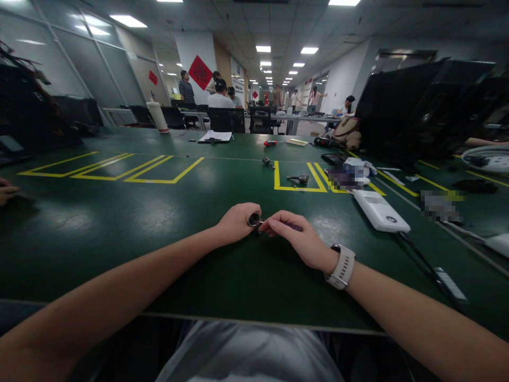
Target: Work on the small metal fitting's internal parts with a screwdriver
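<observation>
Over the green table my left hand (239, 222) is closed around a dark cylindrical metal part (254, 219), its round open end facing me. Just right of it, my right hand (296, 233) pinches a thin tool with a dark handle (295, 227). The tool's metal tip meets the rim of the cylindrical part; whether it goes inside is too small to tell. Beyond my hands, a dark part with a thin shaft (303, 179) lies inside a yellow tape outline (299, 189). A similar dark part (267, 162) lies left of that outline.
A white device (380, 210) with a black cable lies right of my hands. Farther back are a red-handled screwdriver (270, 143), a clipboard (215, 137) and a white bottle (158, 117). Black equipment (421, 109) stands at right. Another person's hand (7, 191) shows at the left edge.
</observation>
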The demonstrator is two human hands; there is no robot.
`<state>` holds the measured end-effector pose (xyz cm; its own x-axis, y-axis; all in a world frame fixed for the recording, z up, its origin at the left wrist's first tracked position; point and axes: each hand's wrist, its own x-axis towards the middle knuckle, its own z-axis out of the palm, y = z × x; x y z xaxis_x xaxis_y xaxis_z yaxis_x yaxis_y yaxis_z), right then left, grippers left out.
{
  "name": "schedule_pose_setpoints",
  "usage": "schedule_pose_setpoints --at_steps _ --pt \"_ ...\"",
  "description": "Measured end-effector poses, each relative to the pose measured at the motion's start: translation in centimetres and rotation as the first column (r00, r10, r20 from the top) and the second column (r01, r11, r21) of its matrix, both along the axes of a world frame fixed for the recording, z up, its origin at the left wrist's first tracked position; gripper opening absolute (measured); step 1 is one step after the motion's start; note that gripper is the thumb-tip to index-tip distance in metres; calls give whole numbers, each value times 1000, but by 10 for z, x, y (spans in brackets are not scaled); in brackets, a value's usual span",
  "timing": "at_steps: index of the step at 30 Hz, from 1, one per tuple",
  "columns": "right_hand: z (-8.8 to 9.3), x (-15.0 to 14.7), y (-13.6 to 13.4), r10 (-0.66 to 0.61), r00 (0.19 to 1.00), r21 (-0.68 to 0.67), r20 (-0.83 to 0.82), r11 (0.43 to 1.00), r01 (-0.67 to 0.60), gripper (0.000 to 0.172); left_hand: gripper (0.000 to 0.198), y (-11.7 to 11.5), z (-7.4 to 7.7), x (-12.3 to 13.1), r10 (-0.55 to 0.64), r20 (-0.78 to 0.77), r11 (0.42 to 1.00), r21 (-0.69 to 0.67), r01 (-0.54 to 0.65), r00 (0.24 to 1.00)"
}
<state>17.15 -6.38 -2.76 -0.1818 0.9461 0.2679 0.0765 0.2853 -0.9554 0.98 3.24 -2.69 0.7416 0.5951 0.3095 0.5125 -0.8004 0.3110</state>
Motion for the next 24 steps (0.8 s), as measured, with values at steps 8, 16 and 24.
schedule_pose_setpoints --at_steps 8,16,24 --pt "7 0 -5 -147 985 116 93 984 136 20 6 3 -3 -1 -55 -32 997 58 57 998" --pt "3 3 2 -99 994 -19 -43 995 99 19 10 4 -5 -2 -136 -84 978 147 147 987" --pt "-5 10 11 -65 908 -279 -414 959 -58 17 9 4 -3 -2 -133 -22 989 63 134 991"
